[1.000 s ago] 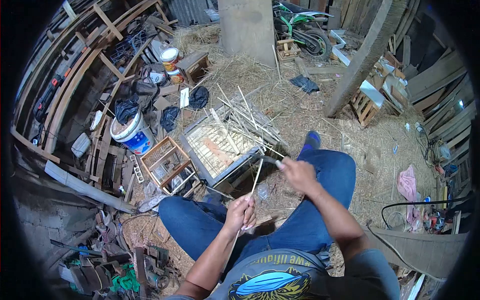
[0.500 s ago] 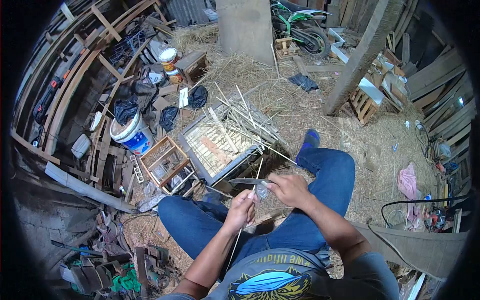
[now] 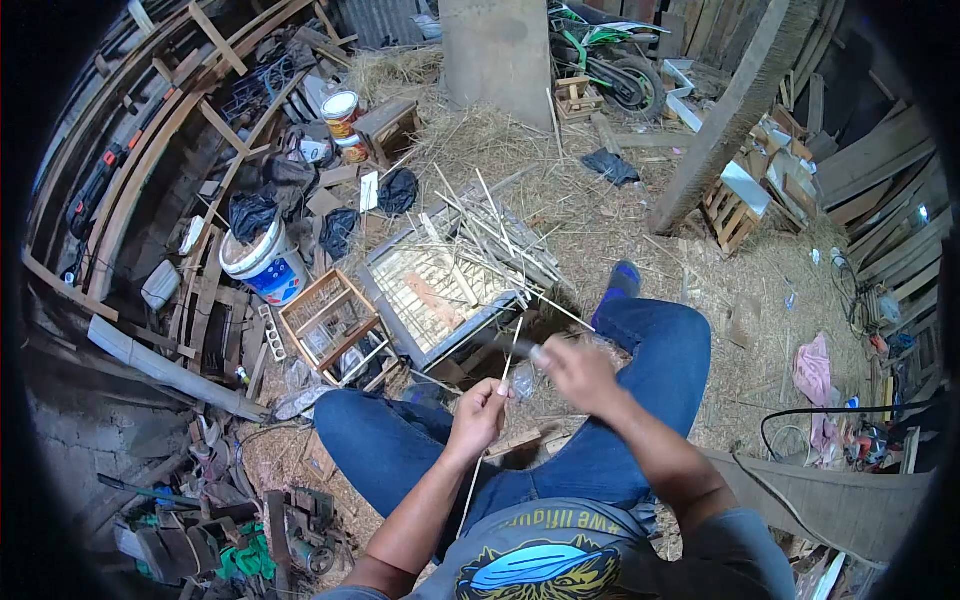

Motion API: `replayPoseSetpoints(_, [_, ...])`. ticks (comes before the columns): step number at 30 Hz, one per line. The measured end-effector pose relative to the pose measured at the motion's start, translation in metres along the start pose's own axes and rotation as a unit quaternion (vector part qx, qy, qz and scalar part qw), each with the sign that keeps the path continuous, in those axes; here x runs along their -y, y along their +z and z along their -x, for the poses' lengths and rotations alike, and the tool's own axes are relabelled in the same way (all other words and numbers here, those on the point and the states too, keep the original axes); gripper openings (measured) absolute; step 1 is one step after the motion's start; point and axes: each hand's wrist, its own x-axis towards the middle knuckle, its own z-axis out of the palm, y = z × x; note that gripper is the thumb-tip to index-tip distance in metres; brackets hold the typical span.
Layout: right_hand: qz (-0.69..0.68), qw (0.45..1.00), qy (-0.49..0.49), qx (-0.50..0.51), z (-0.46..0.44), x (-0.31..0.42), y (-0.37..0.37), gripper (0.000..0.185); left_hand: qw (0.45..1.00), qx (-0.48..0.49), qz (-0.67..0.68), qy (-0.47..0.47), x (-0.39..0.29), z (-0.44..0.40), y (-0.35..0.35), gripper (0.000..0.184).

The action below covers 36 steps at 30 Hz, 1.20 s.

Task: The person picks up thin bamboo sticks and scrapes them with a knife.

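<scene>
My left hand [image 3: 478, 418] pinches a thin pale wooden strip [image 3: 513, 348], which slants up past the fingertips and runs down below the hand toward my lap. In my right hand [image 3: 580, 375] is a knife, its handle wrapped by closed fingers. The knife blade [image 3: 500, 342], smeared by motion, points left beside the upper end of the strip. Just beyond both hands stands a grey-framed box with a wire mesh top [image 3: 400, 290]. A bundle of thin strips [image 3: 495, 240] lies across its far right side.
Left of the mesh-topped box are a small wooden cage [image 3: 325, 315] and a white-and-blue bucket [image 3: 265, 262]. A wooden post [image 3: 720, 120] rises at the right. Farther back a green motorcycle [image 3: 610, 65] stands beside a leaning board [image 3: 495, 60]. Straw and shavings cover the floor.
My right hand has moved slightly right and up with the knife, and the blade has lifted and blurred. My left hand has barely shifted and still pinches the strip.
</scene>
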Motion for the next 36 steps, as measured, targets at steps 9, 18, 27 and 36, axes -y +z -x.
replayPoseSetpoints(9, [-0.013, 0.998, -0.067, 0.016, 0.008, 0.013, -0.003, 0.026, 0.999, 0.021, 0.005, 0.033, -0.009, -0.002, 0.008, 0.027])
replayPoseSetpoints(18, [0.058, 0.998, -0.035, 0.002, -0.024, -0.030, -0.010, 0.031, 0.996, 0.013, 0.088, -0.026, -0.008, -0.001, -0.005, 0.027])
replayPoseSetpoints(27, [-0.013, 0.996, 0.074, -0.037, -0.019, -0.024, -0.011, 0.048, 0.996, -0.001, 0.084, -0.030, -0.008, -0.002, -0.005, 0.032])
replayPoseSetpoints(36, [0.004, 0.996, -0.087, 0.008, 0.005, 0.007, 0.001, 0.032, 0.995, 0.030, 0.095, -0.025, -0.009, -0.002, 0.000, 0.031])
